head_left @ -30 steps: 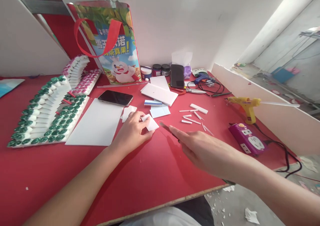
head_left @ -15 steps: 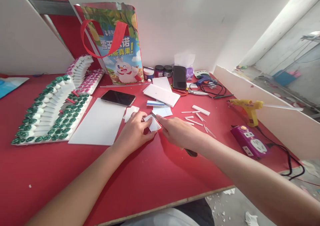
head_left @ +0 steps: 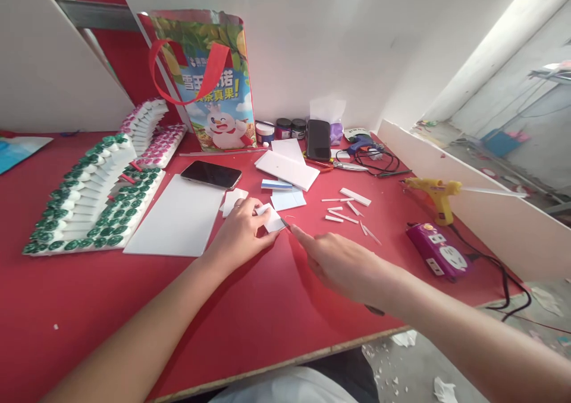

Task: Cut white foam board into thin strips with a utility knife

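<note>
My left hand (head_left: 243,224) pins a small white foam board piece (head_left: 271,219) to the red table, its thumb and fingers closed around the edges. In my right hand (head_left: 339,263) is a craft knife (head_left: 284,222), with the index finger stretched along it toward the tip. The blade touches the piece's right corner. Most of the knife's handle is hidden by the palm, and only its dark end shows under the wrist. A thin curled white shaving (head_left: 289,216) lies just beyond the blade. Behind my left hand is another small white piece (head_left: 232,200).
Thin white offcuts (head_left: 345,207) lie to the right, near a purple power socket (head_left: 439,251) and a yellow glue gun (head_left: 435,195). A phone (head_left: 211,174) rests on a white board (head_left: 173,224) at left. Behind are white boards (head_left: 288,168), scissors (head_left: 350,166) and a bag (head_left: 214,88).
My right hand has drawn the knife toward me and to the right, from the piece's far corner to its right corner. A thin shaving now shows beside it. My left hand stays put.
</note>
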Available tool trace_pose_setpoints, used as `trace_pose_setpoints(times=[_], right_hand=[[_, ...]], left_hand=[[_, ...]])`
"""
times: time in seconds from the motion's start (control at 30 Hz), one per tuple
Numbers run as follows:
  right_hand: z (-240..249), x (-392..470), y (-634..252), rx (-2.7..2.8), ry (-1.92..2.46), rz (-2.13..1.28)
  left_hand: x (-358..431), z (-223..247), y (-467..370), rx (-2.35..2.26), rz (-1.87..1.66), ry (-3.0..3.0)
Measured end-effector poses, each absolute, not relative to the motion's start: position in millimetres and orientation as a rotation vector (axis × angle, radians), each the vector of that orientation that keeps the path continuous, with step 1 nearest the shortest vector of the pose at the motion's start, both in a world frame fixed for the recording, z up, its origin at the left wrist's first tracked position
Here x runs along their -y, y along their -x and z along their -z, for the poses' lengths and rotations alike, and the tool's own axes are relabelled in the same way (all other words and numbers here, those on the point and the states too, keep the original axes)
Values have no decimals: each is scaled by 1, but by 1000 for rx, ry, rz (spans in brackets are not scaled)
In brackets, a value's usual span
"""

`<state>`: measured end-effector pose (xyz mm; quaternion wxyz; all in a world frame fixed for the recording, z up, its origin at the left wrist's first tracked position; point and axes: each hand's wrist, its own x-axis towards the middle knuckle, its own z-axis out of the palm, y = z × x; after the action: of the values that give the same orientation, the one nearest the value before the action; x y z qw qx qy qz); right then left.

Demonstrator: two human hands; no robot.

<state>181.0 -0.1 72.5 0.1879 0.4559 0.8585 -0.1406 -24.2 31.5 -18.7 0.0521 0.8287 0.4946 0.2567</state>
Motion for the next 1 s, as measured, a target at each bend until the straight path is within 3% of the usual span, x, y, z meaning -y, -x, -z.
trace_pose_setpoints(times=[0.13, 0.3, 0.43, 0.53, 0.6, 0.73, 1.0], right_hand=[[-75, 22, -201, -2361, -1356, 497], [-81, 21, -230, -2427, -1690, 1008], [-70, -8, -217, -2255, -2146, 1675], [-55, -39, -189, -1963, -2063, 2390], [-47, -57, -172, -1784, -1898, 2687], [-38, -69, -155, -1805, -1667, 2797], [-33, -62, -164, -1854, -1698, 2823]], left_hand=[[-32, 19, 25, -1497, -825, -2516], [-34, 12, 34, -1422, -912, -2286], [-33, 7, 39, -1397, -1004, -2105], [-31, 3, 39, -1367, -1139, -2159], [-30, 1, 37, -1343, -1222, -2249], [-29, -3, 36, -1321, -1275, -2413], [-32, -3, 34, -1289, -1215, -2519]])
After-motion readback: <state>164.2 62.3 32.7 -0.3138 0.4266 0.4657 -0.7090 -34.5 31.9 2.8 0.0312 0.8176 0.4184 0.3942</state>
